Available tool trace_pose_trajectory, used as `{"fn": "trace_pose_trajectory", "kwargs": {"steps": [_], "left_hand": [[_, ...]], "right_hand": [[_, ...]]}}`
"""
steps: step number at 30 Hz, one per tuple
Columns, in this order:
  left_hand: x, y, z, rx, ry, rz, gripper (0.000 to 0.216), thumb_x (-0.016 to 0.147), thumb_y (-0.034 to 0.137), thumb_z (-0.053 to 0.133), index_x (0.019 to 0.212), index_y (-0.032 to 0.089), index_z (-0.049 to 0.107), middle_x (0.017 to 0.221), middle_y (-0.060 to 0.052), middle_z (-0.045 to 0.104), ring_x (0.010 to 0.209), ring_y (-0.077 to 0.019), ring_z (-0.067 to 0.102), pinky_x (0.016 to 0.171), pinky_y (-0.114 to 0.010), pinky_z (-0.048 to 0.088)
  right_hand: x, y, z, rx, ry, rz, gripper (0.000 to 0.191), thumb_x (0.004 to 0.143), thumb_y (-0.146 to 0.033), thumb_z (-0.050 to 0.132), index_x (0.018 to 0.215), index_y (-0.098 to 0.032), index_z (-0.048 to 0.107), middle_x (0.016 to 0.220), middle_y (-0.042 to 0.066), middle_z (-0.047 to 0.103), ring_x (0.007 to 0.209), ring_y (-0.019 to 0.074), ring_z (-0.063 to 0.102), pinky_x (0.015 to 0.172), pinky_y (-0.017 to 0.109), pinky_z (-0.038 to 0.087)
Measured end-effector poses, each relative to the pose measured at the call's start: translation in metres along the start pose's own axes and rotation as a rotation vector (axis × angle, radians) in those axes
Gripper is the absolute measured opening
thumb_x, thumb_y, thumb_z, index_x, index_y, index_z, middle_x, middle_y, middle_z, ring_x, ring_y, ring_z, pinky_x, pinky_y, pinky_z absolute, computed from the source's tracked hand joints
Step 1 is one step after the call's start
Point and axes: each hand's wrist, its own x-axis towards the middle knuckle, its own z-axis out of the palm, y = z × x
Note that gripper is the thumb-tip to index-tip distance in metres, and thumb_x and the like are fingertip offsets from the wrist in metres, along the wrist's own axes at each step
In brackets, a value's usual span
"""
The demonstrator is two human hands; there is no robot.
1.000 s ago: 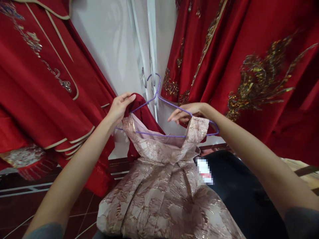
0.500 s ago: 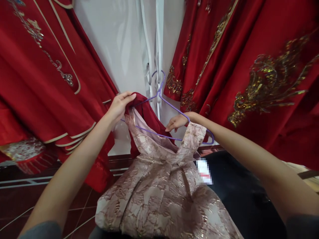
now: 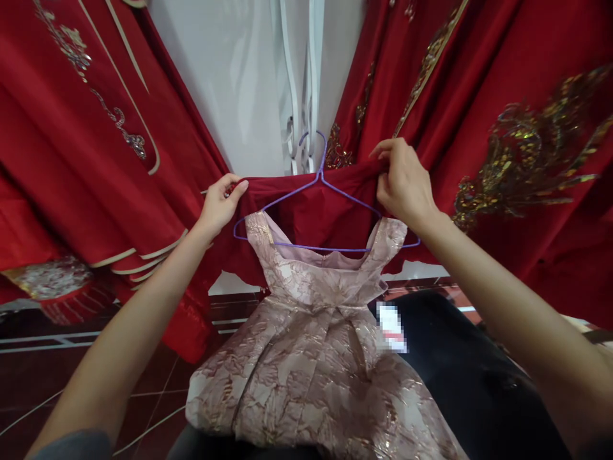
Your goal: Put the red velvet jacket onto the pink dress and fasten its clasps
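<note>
A dark red cloth (image 3: 311,207) is stretched wide behind a purple wire hanger (image 3: 322,176). My left hand (image 3: 223,201) pinches its upper left edge between thumb and fingers. At the upper right edge, my right hand (image 3: 405,182) is closed on the same cloth, its fingertips partly hidden. From the hanger a pink and gold brocade dress (image 3: 316,358) hangs by both shoulder straps, its skirt spreading toward me over my lap. A white tag (image 3: 391,327) shows at the dress's right side. The hanger's hook stands before the white furniture, and I cannot tell whether it catches on anything.
Long red garments with silver beading (image 3: 119,128) hang on the left. More red garments with gold sequin embroidery (image 3: 502,166) hang on the right. White doors with handles (image 3: 230,83) stand between them. Dark red floor tiles (image 3: 158,383) show at lower left.
My right hand has moved up and to the right and now grips the red cloth. The bunched cloth has been spread out between both hands, and the dress's left strap sits flatter on the hanger.
</note>
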Motion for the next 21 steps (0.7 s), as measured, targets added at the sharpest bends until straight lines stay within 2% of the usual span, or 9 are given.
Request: {"fn": "trace_pose_trajectory", "kwargs": {"steps": [2,4,6,8,10,13,15,18,21], "left_hand": [[-0.005,0.005,0.000,0.116,0.027,0.035,0.029,0.086,0.048,0.057,0.089,0.019,0.062,0.083,-0.001,0.064,0.080,-0.0162,0.057,0.080,-0.026,0.044],[-0.010,0.008,0.000,0.197,0.059,0.070,0.028,0.089,0.046,0.053,0.094,0.019,0.060,0.086,-0.002,0.064,0.082,-0.0174,0.057,0.082,-0.028,0.043],[-0.016,0.009,0.001,0.241,0.079,0.116,0.025,0.092,0.042,0.049,0.098,0.020,0.059,0.093,-0.004,0.064,0.088,-0.0193,0.058,0.087,-0.030,0.041],[-0.021,0.008,0.003,0.262,0.087,0.155,0.023,0.094,0.039,0.047,0.099,0.020,0.059,0.099,-0.006,0.063,0.095,-0.0208,0.057,0.091,-0.031,0.040],[-0.025,0.007,0.005,0.288,0.090,0.160,0.022,0.094,0.038,0.047,0.099,0.020,0.059,0.100,-0.006,0.063,0.097,-0.0215,0.058,0.091,-0.031,0.040],[-0.030,0.004,0.004,0.365,0.075,0.145,0.023,0.093,0.039,0.049,0.098,0.020,0.061,0.097,-0.006,0.064,0.093,-0.0216,0.060,0.087,-0.031,0.042],[-0.035,0.001,0.000,0.417,0.049,0.157,0.023,0.088,0.041,0.057,0.095,0.019,0.062,0.095,-0.006,0.065,0.091,-0.0215,0.061,0.085,-0.031,0.043],[-0.046,-0.005,-0.010,0.468,-0.030,0.194,0.025,0.078,0.037,0.069,0.096,0.020,0.062,0.095,-0.005,0.065,0.090,-0.0217,0.062,0.082,-0.030,0.046],[-0.061,-0.011,-0.019,0.517,-0.105,0.233,0.025,0.082,0.025,0.061,0.106,0.021,0.060,0.105,-0.007,0.064,0.098,-0.0220,0.061,0.084,-0.030,0.047]], "right_hand": [[-0.007,-0.002,-0.006,-0.091,0.021,0.075,0.039,0.084,-0.013,0.041,0.121,-0.020,0.050,0.118,0.013,0.059,0.096,0.0249,0.059,0.065,0.032,0.044],[-0.017,0.002,-0.010,-0.175,-0.033,0.146,0.033,0.087,-0.027,0.048,0.118,-0.021,0.055,0.104,0.011,0.065,0.084,0.0262,0.062,0.061,0.033,0.042],[-0.027,0.009,-0.016,-0.249,-0.111,0.206,0.031,0.083,-0.041,0.058,0.106,-0.021,0.061,0.079,0.008,0.066,0.076,0.0276,0.061,0.062,0.035,0.041],[-0.035,0.016,-0.026,-0.316,-0.196,0.266,0.034,0.075,-0.051,0.066,0.090,-0.020,0.065,0.063,0.007,0.060,0.072,0.0288,0.061,0.063,0.037,0.040],[-0.043,0.022,-0.037,-0.392,-0.282,0.316,0.037,0.069,-0.054,0.071,0.081,-0.020,0.065,0.058,0.007,0.056,0.070,0.0302,0.060,0.062,0.038,0.037],[-0.054,0.031,-0.053,-0.475,-0.360,0.355,0.035,0.067,-0.052,0.074,0.083,-0.023,0.062,0.058,0.008,0.055,0.064,0.0311,0.059,0.057,0.038,0.033],[-0.063,0.038,-0.057,-0.394,-0.355,0.357,0.033,0.068,-0.050,0.073,0.086,-0.026,0.059,0.061,0.008,0.058,0.059,0.0290,0.058,0.054,0.037,0.032],[-0.077,0.043,-0.054,-0.098,-0.322,0.307,0.029,0.072,-0.054,0.067,0.084,-0.029,0.055,0.064,0.005,0.061,0.053,0.0248,0.055,0.051,0.036,0.035],[-0.086,0.036,-0.042,0.079,-0.288,0.273,0.032,0.075,-0.060,0.061,0.084,-0.030,0.056,0.064,0.002,0.061,0.053,0.0227,0.055,0.051,0.035,0.039]]}}
